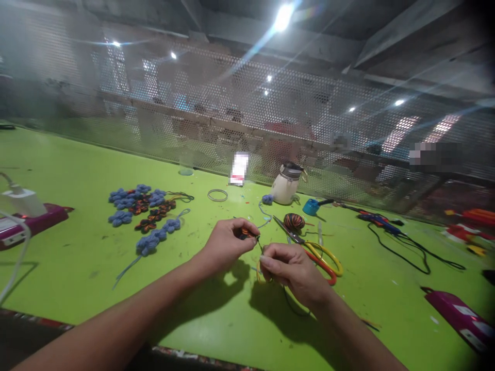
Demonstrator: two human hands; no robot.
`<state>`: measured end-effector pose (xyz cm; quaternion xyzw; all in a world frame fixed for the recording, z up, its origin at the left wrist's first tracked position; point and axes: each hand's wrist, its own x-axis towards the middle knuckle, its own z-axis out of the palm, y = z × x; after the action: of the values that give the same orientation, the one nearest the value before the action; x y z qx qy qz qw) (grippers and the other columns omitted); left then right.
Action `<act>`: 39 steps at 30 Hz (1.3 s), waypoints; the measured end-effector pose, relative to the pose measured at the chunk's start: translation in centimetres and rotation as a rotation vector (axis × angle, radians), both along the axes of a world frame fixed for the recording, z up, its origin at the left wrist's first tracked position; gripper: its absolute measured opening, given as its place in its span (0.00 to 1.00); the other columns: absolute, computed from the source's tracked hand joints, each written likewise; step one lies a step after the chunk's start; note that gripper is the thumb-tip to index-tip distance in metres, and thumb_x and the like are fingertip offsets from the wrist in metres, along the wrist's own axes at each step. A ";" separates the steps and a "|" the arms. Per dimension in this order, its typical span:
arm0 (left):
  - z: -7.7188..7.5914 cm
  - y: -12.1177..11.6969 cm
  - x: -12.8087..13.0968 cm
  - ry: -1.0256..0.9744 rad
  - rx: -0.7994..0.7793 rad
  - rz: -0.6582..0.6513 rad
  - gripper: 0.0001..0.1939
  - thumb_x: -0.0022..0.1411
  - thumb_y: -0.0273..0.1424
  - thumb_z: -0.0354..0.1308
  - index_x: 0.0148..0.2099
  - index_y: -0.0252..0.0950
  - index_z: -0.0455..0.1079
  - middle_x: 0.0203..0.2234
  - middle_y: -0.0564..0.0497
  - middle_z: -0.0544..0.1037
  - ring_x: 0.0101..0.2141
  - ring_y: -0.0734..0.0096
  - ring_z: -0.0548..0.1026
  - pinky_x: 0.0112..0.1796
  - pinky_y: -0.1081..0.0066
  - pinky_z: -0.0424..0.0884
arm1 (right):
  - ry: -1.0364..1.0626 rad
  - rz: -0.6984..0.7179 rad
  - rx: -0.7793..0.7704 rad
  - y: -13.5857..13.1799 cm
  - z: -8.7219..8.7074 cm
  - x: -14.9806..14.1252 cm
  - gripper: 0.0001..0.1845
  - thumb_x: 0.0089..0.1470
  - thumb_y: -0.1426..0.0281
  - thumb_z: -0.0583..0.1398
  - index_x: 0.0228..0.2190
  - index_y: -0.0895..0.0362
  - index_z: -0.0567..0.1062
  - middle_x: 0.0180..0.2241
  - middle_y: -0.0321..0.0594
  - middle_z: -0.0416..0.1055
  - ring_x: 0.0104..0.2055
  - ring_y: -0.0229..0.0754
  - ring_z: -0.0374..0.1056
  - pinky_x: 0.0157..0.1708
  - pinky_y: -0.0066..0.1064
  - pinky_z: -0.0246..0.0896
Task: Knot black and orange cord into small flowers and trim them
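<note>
Pinched in my left hand point(228, 243) is a small crocheted piece point(246, 233) in dark and orange yarn, mostly covered by the fingers. A thin dark strand of yarn point(260, 247) runs from it to my right hand point(292, 269), whose thumb and forefinger are closed on it. Yellowish yarn point(261, 273) loops below the right fingers. Just beyond the right hand lie scissors point(323, 260) with yellow and orange handles, next to a multicoloured yarn ball point(294, 221). Left of my hands are blue crocheted flowers point(147, 243) and dark-orange ones point(146, 224).
A pale jug point(285, 186), a phone point(238, 169) and a ring point(217, 195) stand or lie toward the mesh partition point(216, 113). A blue pot point(310, 207) and a corded tool point(381, 222) are at right. Purple power strips point(50, 219) flank the green table point(93, 314).
</note>
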<state>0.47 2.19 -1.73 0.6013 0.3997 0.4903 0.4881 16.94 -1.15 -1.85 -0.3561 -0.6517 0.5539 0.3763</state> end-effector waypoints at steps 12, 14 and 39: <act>-0.6 0.3 0.2 -0.040 -0.036 0.015 0.06 0.43 0.24 0.59 0.29 0.31 0.71 0.20 0.54 0.71 0.23 0.77 0.66 0.27 0.75 0.61 | -0.244 -0.016 0.173 0.2 0.5 -0.1 0.15 0.53 0.65 0.56 0.19 0.60 0.68 0.18 0.33 0.61 0.20 0.32 0.52 0.22 0.26 0.46; -0.6 0.6 -0.1 -0.083 -0.054 -0.012 0.07 0.43 0.25 0.60 0.30 0.31 0.71 0.21 0.53 0.71 0.24 0.76 0.67 0.28 0.74 0.62 | -0.366 -0.049 0.212 0.7 0.9 0.4 0.14 0.52 0.65 0.56 0.19 0.59 0.69 0.18 0.34 0.62 0.21 0.33 0.54 0.22 0.27 0.48; -0.9 0.3 -0.2 -0.217 -0.238 -0.271 0.08 0.46 0.27 0.63 0.32 0.33 0.71 0.24 0.51 0.74 0.26 0.76 0.69 0.30 0.74 0.63 | 0.030 -0.359 0.048 1.1 0.4 -0.3 0.07 0.46 0.68 0.61 0.24 0.60 0.73 0.20 0.35 0.63 0.24 0.35 0.58 0.27 0.28 0.54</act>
<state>0.25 2.54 -2.60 0.5315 0.3152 0.4313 0.6574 16.65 -0.09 -1.50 -0.4494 -0.5850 0.4672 0.4874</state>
